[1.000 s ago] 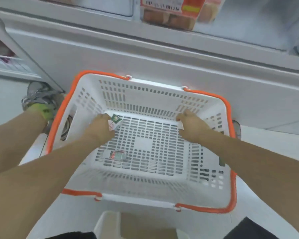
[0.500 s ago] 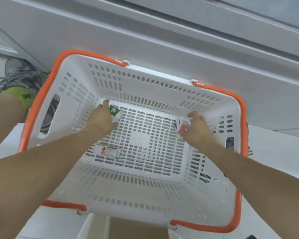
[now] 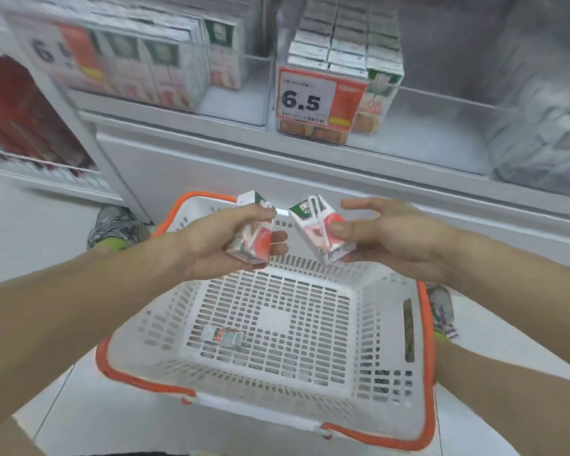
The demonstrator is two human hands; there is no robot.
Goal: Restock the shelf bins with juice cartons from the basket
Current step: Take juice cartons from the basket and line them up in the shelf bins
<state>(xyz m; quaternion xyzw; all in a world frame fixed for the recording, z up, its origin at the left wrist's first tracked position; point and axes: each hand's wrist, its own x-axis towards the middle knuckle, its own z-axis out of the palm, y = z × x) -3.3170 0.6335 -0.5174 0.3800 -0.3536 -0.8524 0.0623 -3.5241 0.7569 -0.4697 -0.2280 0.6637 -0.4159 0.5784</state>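
Note:
My left hand [image 3: 218, 241] grips a small juice carton [image 3: 252, 236], white with red and green print, above the far rim of the basket. My right hand [image 3: 385, 235] pinches a second carton [image 3: 318, 230] of the same kind between thumb and fingers, tilted, with a straw on its side. The white basket [image 3: 385, 327] with orange rim and handles sits on the floor below both hands. A small flat label or wrapper [image 3: 224, 337] lies on its bottom. Above, the shelf bins hold rows of matching cartons [image 3: 165, 64], and a stack [image 3: 346, 47] stands behind a 6.5 price tag [image 3: 320, 100].
A white shelf ledge [image 3: 277, 153] runs across in front of the bins. A rack of red packets [image 3: 20, 120] hangs at the left. My shoes [image 3: 116, 225] show on the floor on either side of the basket. A crumpled plastic bag [image 3: 547, 120] fills the right bin.
Both hands have lifted out of the basket, each carrying a carton, and the view has tilted up to show the shelf bins.

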